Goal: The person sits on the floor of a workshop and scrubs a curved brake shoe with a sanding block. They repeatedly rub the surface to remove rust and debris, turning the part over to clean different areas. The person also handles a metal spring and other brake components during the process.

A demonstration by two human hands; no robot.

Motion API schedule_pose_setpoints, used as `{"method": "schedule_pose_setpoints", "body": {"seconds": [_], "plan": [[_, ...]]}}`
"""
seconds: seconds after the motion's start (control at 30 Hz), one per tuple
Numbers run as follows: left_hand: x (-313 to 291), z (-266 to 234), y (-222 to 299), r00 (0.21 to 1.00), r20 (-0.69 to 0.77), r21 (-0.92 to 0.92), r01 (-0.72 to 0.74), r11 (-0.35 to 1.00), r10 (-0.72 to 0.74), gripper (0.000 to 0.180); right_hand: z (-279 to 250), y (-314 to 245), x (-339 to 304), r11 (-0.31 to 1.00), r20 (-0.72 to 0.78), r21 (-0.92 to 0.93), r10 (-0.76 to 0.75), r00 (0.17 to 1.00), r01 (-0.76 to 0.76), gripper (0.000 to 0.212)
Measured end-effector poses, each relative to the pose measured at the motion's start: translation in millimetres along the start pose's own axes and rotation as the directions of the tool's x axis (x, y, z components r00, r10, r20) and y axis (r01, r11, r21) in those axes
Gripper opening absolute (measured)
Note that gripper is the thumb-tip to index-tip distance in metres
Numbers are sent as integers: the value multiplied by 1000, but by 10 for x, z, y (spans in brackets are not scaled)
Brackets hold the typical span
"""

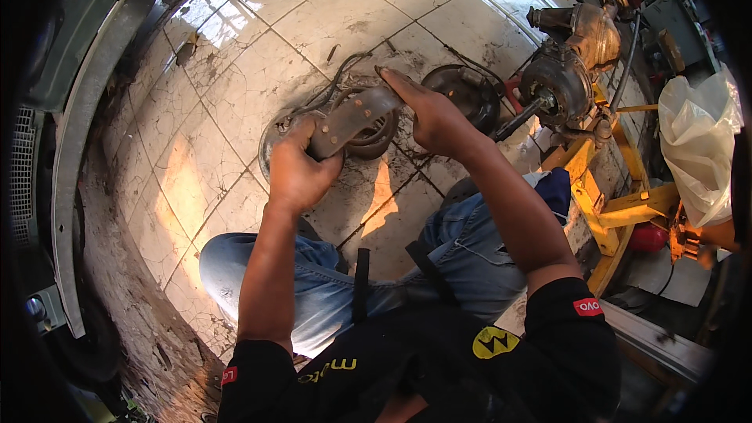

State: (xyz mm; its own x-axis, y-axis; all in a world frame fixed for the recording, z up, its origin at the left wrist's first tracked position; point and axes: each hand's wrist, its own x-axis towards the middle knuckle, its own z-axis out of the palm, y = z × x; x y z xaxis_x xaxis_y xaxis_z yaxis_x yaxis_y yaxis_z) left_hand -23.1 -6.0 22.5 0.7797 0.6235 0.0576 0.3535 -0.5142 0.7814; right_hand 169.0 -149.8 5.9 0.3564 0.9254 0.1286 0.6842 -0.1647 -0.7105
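Okay, forearms [269,270] angled forward: my left hand [301,171] grips the brake shoe [354,117] left-end; right hand [435,116] touches its right end, hold unclear.

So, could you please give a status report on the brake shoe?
Left hand gripping left end of curved brake shoe; right hand at right end. Shoe held above tiled floor. Dark round metal part lying beyond right hand.

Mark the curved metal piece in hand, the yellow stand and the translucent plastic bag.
Curved metal piece [354,119], head view: middle of its broad face.
Yellow stand [633,207], head view: on a beam.
Translucent plastic bag [695,141], head view: middle of its side.
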Motion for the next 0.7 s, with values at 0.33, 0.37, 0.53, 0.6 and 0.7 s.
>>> {"method": "schedule_pose_setpoints", "body": {"seconds": [0.33,0.37,0.53,0.6,0.7], "plan": [[38,-29,-2,998,-19,-54,59,997,-60,30,-56,-83,13,999,23,17,45,999,-46,80],[35,-15,-33,998,-17,-76,55,996,-56,29,-49,-63,21,1000,-1,17,8,1000,-8,80],[10,24,-26,1000,-2,-71,11,997,-11,26,-131,-157,72,982,12,157,108,994,-108,77],[35,-17,-29,999,-21,-79,44,996,-45,25,-124,-115,48,951,-61,294,119,991,-96,74],[32,-57,-22,998,-7,-108,59,992,-60,23,-148,-36,55,938,-8,336,96,995,-88,71]]}}
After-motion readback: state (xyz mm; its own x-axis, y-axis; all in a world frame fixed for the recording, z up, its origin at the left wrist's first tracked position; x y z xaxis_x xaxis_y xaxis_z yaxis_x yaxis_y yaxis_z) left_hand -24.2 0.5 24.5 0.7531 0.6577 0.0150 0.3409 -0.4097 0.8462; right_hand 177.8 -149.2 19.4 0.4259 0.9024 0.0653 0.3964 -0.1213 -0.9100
